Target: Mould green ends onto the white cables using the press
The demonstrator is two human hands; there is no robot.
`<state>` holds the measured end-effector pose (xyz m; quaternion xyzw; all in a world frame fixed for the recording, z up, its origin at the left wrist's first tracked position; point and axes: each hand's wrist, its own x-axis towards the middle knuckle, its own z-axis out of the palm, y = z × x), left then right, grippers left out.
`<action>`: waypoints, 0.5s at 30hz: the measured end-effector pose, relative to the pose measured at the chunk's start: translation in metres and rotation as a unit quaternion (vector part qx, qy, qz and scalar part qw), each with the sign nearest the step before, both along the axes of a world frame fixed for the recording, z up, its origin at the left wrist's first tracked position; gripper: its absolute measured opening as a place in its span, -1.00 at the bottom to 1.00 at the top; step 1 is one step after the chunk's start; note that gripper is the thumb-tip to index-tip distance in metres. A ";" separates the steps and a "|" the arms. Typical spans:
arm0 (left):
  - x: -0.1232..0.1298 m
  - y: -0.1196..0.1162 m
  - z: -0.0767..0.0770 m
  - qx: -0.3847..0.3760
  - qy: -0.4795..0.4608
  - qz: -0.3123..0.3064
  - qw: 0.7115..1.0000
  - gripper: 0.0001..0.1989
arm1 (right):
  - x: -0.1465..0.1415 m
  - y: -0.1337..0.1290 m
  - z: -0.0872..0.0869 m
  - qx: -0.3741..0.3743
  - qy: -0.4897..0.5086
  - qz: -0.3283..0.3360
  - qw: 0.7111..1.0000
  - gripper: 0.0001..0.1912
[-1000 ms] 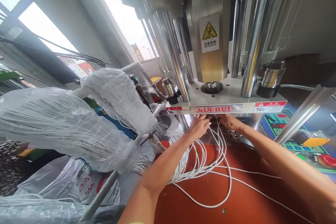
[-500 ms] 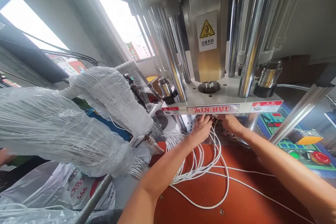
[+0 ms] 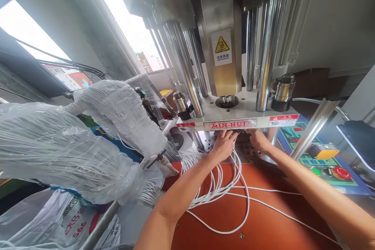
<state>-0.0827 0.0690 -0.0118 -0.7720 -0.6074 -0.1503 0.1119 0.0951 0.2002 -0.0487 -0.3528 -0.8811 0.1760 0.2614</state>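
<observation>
Under the front edge of a press plate (image 3: pixel 202 125) marked MIN-HUI, my left hand (image 3: pixel 225 144) rests at the ends of several white cables (image 3: pixel 215 191), its fingertips partly hidden by the plate. My right hand (image 3: pixel 259 140) is beside it to the right, fingers closed around something dark and too small to make out. The cables loop down from beneath the plate over an orange-brown work surface (image 3: pixel 263 218).
Plastic-wrapped bundles of white cable (image 3: pixel 117 113) hang on a rack at the left. Steel columns (image 3: pixel 271 47) rise from the plate. A control panel (image 3: pixel 325 164) with a red button stands at the right, and a metal post (image 3: pixel 310 129) is beside it.
The camera view has shifted, so the press sits further left and slightly lower. My right hand has moved a little away from my left hand and the cable ends.
</observation>
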 end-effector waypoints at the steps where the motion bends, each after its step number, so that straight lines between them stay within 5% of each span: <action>1: 0.002 0.001 0.000 0.001 0.009 -0.003 1.000 -0.56 | -0.002 -0.004 -0.003 0.003 0.003 -0.005 1.000 -0.59; 9: -0.002 0.004 -0.009 0.004 0.007 -0.008 1.000 -0.57 | -0.010 -0.023 -0.006 0.071 0.069 0.068 0.993 -0.38; 15: 0.000 0.000 -0.005 0.012 0.042 -0.004 0.999 -0.56 | -0.002 -0.009 -0.003 -0.045 0.081 0.069 0.993 -0.38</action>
